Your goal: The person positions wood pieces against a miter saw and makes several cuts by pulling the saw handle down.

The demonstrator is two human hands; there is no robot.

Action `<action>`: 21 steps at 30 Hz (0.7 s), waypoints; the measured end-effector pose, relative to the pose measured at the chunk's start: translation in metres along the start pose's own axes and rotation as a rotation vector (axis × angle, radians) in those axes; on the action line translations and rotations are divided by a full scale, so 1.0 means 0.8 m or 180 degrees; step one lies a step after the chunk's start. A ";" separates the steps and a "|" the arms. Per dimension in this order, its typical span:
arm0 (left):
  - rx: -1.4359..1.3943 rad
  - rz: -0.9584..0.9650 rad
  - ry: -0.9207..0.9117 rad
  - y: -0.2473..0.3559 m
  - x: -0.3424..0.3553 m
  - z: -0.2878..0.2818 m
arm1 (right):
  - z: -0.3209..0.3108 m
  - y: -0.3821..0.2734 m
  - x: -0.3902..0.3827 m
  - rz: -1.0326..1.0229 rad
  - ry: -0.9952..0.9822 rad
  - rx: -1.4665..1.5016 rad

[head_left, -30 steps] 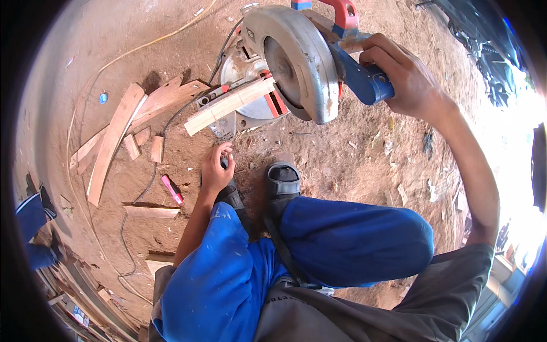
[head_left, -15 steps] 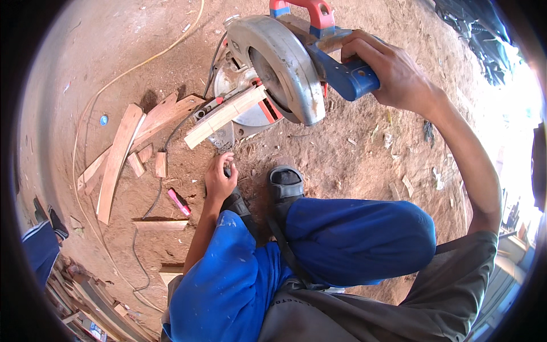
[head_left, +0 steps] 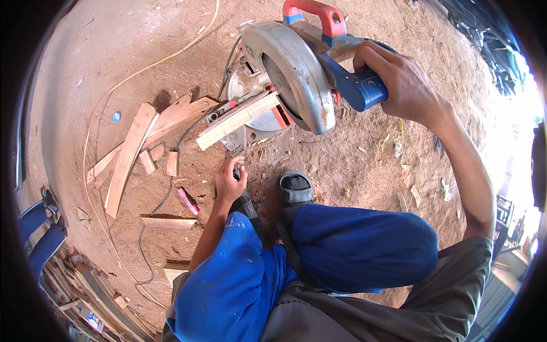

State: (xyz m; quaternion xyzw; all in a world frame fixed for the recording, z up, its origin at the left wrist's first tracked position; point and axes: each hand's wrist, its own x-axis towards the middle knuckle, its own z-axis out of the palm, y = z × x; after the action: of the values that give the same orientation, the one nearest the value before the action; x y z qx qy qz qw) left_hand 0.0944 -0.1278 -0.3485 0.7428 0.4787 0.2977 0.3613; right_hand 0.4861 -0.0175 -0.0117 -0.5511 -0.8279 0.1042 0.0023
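Observation:
My right hand (head_left: pixel 401 85) grips the blue handle (head_left: pixel 364 91) of a chop saw with a silver blade guard (head_left: pixel 302 74) and red top handle. The saw head is raised over its round base (head_left: pixel 239 85). A pale wooden batten (head_left: pixel 231 125) lies across the base beside the blade, its near end sticking out. My left hand (head_left: pixel 229 179) is low by my sandal, just below the saw's base, fingers loosely bent and apart, apparently holding nothing.
Plank offcuts (head_left: pixel 128 159), a black cable, a yellow cord and a pink-handled item (head_left: pixel 187 200) lie on the dirt at left. Another person's legs (head_left: pixel 37 228) show at far left. Stacked timber (head_left: pixel 97 302) is at lower left; dark objects (head_left: pixel 490 51) are at upper right.
The view has shifted slightly, so most things sit a little lower and further right than a second ago. My right hand keeps its grip; both hands' poses look much the same.

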 end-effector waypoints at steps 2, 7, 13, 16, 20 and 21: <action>-0.0077 -0.0044 0.0019 -0.001 -0.001 0.001 | 0.002 0.001 0.002 -0.0081 0.0116 0.0041; 0.0018 -0.0009 0.0354 0.000 -0.007 0.003 | 0.005 0.002 -0.004 -0.0077 0.0145 0.0037; 0.0314 0.0076 0.0323 0.003 -0.006 -0.001 | 0.011 -0.004 -0.010 0.0026 0.0212 -0.0019; 0.0344 0.0256 0.0425 0.004 -0.003 -0.003 | 0.015 -0.002 -0.013 0.0016 0.0264 0.0072; 0.0841 0.0269 0.0791 0.017 0.000 -0.010 | 0.016 -0.005 -0.015 -0.0065 0.0292 0.0207; 0.1034 0.0219 0.0933 0.021 0.002 -0.011 | 0.017 -0.004 -0.016 -0.0058 0.0304 0.0228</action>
State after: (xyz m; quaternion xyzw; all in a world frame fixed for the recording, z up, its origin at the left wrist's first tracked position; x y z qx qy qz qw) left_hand 0.0965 -0.1290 -0.3296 0.7559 0.5421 0.3335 0.1531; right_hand 0.4867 -0.0327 -0.0234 -0.5474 -0.8276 0.1074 0.0626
